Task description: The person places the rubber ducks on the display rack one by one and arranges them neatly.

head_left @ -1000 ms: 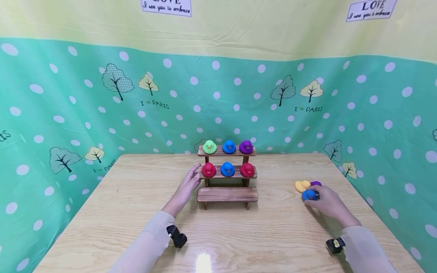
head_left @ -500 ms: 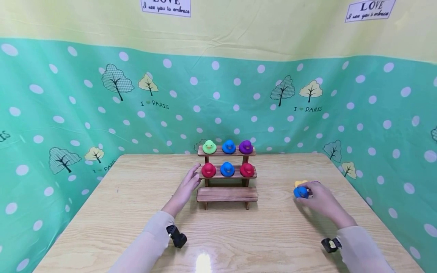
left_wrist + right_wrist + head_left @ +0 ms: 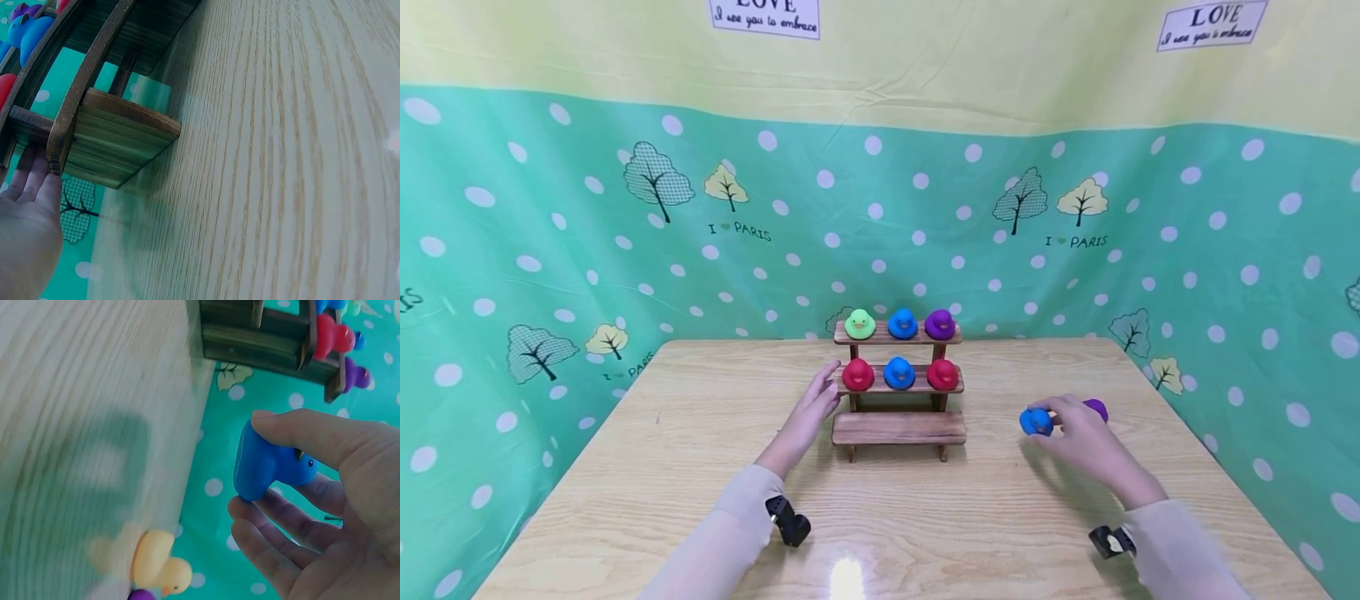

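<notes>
Pinched between the thumb and fingers of my right hand (image 3: 1078, 437) is a blue rubber duck (image 3: 265, 461), held above the table to the right of the shelf. My left hand (image 3: 805, 415) has its fingers extended at the left side of the three-tier wooden shelf (image 3: 898, 428), fingertips right at the middle tier's end. On the top tier sit a green duck (image 3: 860, 324), a blue one and a purple duck (image 3: 940, 325). The middle tier bears a red duck (image 3: 858, 375), a blue duck (image 3: 898, 373) and another red one. The bottom tier holds nothing.
Behind my right hand, a purple duck (image 3: 1096, 408) lies on the wooden table (image 3: 700, 467). A yellow duck (image 3: 156, 562) shows beside it in the right wrist view, hidden from the head view. A green dotted curtain (image 3: 760, 250) hangs around the table's back and sides.
My right hand has lifted the blue duck away from the yellow and purple ducks and carried it left toward the shelf. My left hand has stayed in place.
</notes>
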`<state>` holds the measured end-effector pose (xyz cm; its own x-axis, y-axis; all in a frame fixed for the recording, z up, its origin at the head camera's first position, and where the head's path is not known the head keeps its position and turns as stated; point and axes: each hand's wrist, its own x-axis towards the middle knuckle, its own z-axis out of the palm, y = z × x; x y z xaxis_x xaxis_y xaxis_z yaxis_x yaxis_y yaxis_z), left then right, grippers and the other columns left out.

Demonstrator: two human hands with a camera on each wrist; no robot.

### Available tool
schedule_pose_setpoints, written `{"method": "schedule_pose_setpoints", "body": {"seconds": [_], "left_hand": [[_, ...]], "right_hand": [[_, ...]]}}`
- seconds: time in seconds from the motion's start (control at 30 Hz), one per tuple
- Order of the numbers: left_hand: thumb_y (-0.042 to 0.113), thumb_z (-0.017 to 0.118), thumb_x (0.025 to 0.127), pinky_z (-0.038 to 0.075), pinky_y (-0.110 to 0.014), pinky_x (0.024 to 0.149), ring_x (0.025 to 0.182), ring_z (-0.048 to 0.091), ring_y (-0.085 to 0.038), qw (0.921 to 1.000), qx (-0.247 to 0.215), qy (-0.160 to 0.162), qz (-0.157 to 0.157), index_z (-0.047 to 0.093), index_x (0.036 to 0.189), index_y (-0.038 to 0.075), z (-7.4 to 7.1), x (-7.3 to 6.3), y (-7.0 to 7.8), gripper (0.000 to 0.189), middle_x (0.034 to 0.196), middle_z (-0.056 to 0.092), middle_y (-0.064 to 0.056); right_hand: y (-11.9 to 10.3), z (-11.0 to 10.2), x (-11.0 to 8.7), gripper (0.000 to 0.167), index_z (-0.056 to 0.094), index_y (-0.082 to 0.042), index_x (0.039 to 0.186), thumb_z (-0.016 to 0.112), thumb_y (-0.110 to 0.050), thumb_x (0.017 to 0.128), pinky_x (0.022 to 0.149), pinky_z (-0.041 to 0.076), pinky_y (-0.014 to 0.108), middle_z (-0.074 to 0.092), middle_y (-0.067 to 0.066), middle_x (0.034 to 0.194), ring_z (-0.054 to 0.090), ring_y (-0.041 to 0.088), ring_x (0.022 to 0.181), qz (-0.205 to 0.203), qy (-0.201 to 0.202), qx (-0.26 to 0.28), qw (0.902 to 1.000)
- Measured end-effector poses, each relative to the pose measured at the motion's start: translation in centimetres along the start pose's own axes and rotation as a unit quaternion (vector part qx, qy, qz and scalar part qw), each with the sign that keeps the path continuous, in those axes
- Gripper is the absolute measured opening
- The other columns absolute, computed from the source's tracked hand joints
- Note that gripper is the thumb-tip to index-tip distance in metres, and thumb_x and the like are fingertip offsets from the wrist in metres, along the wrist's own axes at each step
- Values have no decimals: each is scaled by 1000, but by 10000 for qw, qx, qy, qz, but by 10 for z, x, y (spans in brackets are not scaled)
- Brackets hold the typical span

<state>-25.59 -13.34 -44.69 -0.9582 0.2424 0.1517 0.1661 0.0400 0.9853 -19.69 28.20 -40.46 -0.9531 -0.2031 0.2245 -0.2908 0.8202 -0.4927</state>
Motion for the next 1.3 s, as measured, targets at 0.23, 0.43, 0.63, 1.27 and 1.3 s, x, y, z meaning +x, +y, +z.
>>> {"method": "schedule_pose_setpoints", "body": {"seconds": [0.23, 0.43, 0.63, 1.27, 1.3], "left_hand": [[19, 35, 111, 26, -47, 120, 145, 25, -43, 10000, -56, 6, 2, 22, 158, 5, 1, -1, 1, 51, 160, 16, -30], [20, 36, 111, 27, -46, 120, 145, 27, -42, 9999, -92, 38, 27, 23, 158, 4, 1, -1, 1, 52, 160, 19, -29], [20, 36, 110, 27, -46, 120, 144, 27, -42, 9999, -142, 43, 61, 23, 158, 4, 2, -2, 1, 52, 159, 21, -28], [21, 35, 111, 27, -45, 120, 145, 26, -41, 10000, -25, -10, 68, 22, 158, 4, 1, -2, 3, 52, 160, 20, -28], [21, 35, 111, 27, -45, 120, 145, 26, -41, 10000, -28, -16, 55, 22, 158, 4, 1, -2, 3, 52, 160, 20, -27]], "right_hand": [[-16, 6, 3, 38, 69, -2, 117, 83, -10, 82, 80, 59, 49, 63, 13, 110, 64, 30, 95, -242, 117, -10, 9996], [-31, 13, 4, 38, 69, -3, 116, 83, -10, 82, 80, 59, 48, 61, 10, 107, 64, 28, 94, -415, 75, -17, 9991], [-42, 21, 6, 38, 69, -5, 118, 82, -11, 83, 81, 59, 45, 61, 9, 109, 64, 27, 96, -414, -2, 123, 9991], [-98, 62, 23, 39, 70, -12, 117, 85, -13, 82, 83, 59, 34, 61, -1, 108, 60, 16, 95, -1154, -84, 732, 9906], [-101, 64, 23, 39, 69, -12, 117, 85, -13, 82, 84, 59, 33, 61, -2, 108, 59, 15, 96, -1194, -107, 749, 9900]]}}
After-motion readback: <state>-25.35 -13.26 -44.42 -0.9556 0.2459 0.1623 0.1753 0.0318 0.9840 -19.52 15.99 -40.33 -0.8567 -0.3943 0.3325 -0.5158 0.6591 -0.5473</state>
